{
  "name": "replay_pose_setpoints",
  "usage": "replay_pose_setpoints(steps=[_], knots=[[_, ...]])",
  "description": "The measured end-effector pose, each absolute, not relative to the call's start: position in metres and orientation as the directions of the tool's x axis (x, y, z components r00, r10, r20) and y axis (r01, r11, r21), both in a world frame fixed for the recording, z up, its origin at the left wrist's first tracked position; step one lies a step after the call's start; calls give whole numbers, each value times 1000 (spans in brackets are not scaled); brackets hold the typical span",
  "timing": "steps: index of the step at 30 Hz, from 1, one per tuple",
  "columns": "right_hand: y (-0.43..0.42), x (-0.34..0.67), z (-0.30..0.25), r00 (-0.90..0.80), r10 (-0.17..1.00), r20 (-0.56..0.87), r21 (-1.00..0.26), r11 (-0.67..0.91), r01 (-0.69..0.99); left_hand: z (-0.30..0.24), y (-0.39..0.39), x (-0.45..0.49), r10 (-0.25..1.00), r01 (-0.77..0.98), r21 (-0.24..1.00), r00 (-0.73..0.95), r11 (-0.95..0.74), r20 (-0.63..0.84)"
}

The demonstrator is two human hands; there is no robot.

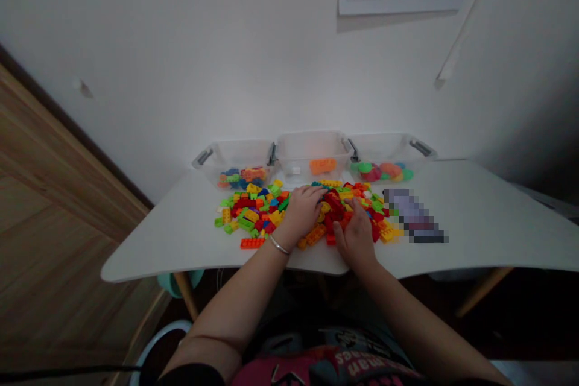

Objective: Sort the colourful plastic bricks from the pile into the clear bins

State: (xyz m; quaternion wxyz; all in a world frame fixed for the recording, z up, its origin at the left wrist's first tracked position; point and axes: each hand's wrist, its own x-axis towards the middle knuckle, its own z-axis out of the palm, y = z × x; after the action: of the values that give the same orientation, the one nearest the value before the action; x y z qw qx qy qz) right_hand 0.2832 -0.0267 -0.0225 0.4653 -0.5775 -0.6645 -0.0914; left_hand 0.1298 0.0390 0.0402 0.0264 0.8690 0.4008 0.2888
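Orange brick [252,243] lies L–R, near L hand [302,214].

Both bare forearms reach forward over the near edge of the tabletop [316,268], converging toward the middle. The left hand [303,212] lies palm down, its fingers [314,193] extended toward the right hand [355,235], which angles forward with fingers bent downward. A thin metal bangle [279,245] circles the left wrist.

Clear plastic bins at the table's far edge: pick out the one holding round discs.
The rightmost clear plastic bin, holding green, red and orange round discs. The middle bin holds orange bricks, the left bin mixed blue and green bricks.
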Motion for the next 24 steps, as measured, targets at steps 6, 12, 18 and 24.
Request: replay_pose_setpoints(steps=[6,12,18,24], knots=[[-24,280,-19,138,715,686,-400,212,892,40,56,143,775,753,236,518,-614,363],[-22,280,-20,150,739,656,-400,173,900,36,59,150,777,778,169,531,-605,339],[-17,283,-27,131,778,614,-347,117,931,44,60,145,790,801,174,484,-573,376],[-15,283,-30,126,771,624,-322,106,941,56,57,131,797,818,184,439,-545,415]])
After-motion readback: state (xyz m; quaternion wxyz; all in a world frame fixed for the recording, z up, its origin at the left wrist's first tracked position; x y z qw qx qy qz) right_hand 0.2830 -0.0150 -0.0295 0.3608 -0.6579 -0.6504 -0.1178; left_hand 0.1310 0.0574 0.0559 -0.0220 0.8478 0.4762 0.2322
